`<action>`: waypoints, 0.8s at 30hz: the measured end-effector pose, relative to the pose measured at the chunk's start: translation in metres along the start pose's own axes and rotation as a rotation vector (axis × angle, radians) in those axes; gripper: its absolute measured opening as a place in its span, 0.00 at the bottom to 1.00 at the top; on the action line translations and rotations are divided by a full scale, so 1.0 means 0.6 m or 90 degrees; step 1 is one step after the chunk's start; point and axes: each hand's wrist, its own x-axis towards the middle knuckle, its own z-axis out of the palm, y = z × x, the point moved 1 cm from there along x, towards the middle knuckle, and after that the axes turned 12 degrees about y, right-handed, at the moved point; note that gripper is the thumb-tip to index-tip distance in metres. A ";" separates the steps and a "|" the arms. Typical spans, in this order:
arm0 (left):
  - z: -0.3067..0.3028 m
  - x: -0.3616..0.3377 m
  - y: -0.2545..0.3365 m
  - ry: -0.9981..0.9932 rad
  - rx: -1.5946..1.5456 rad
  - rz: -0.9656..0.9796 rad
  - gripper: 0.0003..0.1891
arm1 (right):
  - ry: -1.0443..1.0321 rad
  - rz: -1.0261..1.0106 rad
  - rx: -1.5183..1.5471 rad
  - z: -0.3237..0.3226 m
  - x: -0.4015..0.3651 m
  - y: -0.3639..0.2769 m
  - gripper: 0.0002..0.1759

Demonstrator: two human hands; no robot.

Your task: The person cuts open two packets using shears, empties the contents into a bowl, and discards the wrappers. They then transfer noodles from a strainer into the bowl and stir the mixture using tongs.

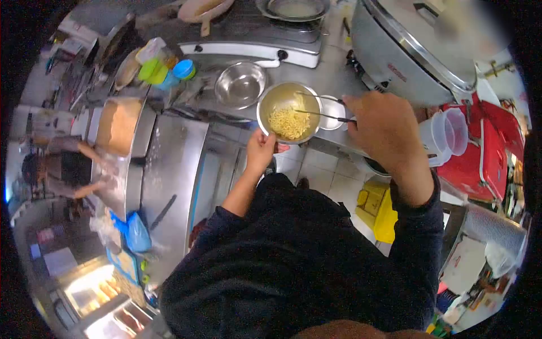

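A steel bowl (264, 107) holding yellow noodles (289, 121) is tilted over the counter's front edge. My left hand (263, 151) grips its lower rim, thumb on the near side. My right hand (384, 124) is closed around the dark handles of thin metal utensils (324, 115), which look like tongs or chopsticks. Their two tips reach into the bowl at the noodles. Just right of the bowl, partly behind the utensils, is a small pale round container (333, 107). An empty steel bowl (241, 85) rests on the counter to the upper left.
A gas stove (248, 52) with pans lies beyond the bowls. At the upper right stands a large cooker (401, 62), with clear plastic tubs (443, 135) and a red cooler (480, 158) nearby. Another person (65, 166) works at the far left by a tray (119, 127).
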 end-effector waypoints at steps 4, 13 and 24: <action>-0.036 -0.031 0.004 0.028 0.065 -0.010 0.16 | -0.030 -0.099 0.032 0.006 0.012 -0.031 0.20; -0.122 -0.087 0.019 0.062 0.008 0.055 0.11 | -0.073 -0.122 0.199 0.145 -0.013 -0.132 0.17; -0.322 -0.089 0.012 0.200 -0.008 0.047 0.10 | -0.141 -0.049 0.322 0.150 0.015 -0.225 0.21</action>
